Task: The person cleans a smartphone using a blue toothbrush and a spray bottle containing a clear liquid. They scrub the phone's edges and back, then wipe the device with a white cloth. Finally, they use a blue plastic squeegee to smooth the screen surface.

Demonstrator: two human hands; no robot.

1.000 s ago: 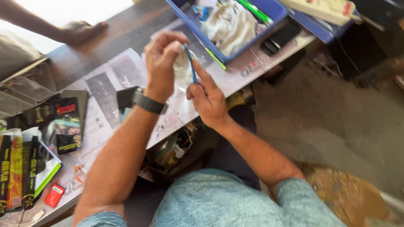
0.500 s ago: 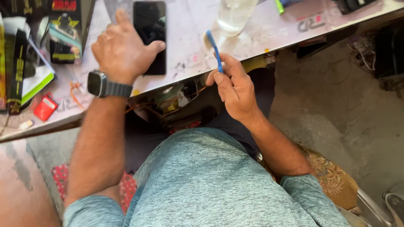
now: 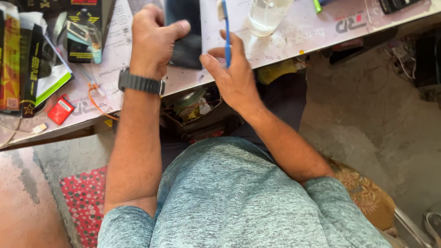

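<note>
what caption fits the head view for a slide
Left hand grips a dark phone on the table; right hand holds a blue toothbrush.
</note>
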